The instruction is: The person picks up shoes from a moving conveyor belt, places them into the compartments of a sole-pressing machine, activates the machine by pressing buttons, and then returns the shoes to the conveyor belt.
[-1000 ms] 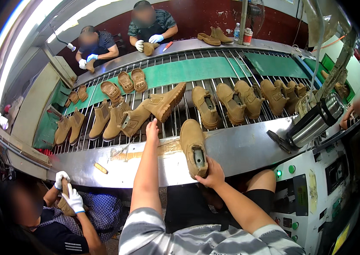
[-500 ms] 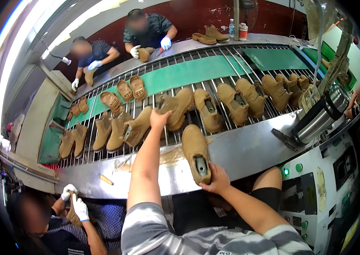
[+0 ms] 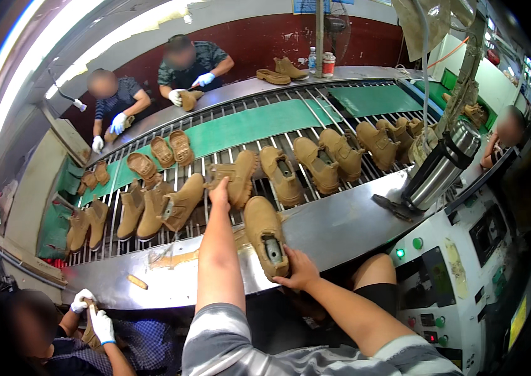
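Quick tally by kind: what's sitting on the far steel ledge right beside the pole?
Tan shoes: 2
Clear bottle: 1
Red-and-white cup: 1
Total: 4

Dark rect. screen (image 3: 489, 233) on ctrl panel to my right; blue sign (image 3: 311, 5) on back wall, top.

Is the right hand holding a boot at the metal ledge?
Yes, the right hand grips the heel of a tan boot lying on the metal ledge.
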`<state>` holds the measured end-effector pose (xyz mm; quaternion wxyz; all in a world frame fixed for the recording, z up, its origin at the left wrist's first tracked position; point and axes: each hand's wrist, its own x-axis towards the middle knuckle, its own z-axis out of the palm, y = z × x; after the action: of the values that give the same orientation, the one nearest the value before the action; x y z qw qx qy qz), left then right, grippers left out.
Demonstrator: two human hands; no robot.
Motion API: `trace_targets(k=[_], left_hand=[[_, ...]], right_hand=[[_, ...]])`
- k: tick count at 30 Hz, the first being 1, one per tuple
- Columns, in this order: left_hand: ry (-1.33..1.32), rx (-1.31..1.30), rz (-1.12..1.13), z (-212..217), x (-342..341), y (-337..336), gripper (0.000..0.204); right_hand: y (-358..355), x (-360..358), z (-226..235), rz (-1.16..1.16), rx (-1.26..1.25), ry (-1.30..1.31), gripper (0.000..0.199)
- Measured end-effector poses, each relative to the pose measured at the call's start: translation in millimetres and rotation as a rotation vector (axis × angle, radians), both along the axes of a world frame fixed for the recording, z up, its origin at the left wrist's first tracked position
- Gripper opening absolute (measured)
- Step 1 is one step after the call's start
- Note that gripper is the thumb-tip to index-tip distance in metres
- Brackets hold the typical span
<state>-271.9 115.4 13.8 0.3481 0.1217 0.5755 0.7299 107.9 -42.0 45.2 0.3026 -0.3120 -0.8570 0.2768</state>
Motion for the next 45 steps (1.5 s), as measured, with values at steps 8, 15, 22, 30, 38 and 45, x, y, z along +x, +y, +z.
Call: trace_targets(k=[8, 15, 22, 30, 38, 45], left_hand=[[0.086, -0.12, 0.011, 97, 46, -54, 0.04], [0.973, -0.464, -0.104, 164, 114, -272, 0.061], [0.748, -0.353, 0.039, 61, 162, -349, 0.068], [0.767, -0.227, 0.093, 25, 149, -336, 0.065], [0.755, -0.245, 0.096, 22, 145, -342, 0.066], [0.744, -0.29, 0.092, 9, 140, -344, 0.066]], right_hand=[[-3, 7, -7, 0.005, -0.09, -0.05, 0.102], [-14, -2, -4, -0.098, -0.013, 0.011, 0.1], [-22, -60, 26, -0.337, -0.192, 0.193, 0.082], [73, -154, 121, -0.464, -0.234, 0.13, 0.071], [65, -183, 91, -0.432, -0.015, 0.137, 0.073], [98, -189, 18, -0.412, 0.016, 0.246, 0.077]])
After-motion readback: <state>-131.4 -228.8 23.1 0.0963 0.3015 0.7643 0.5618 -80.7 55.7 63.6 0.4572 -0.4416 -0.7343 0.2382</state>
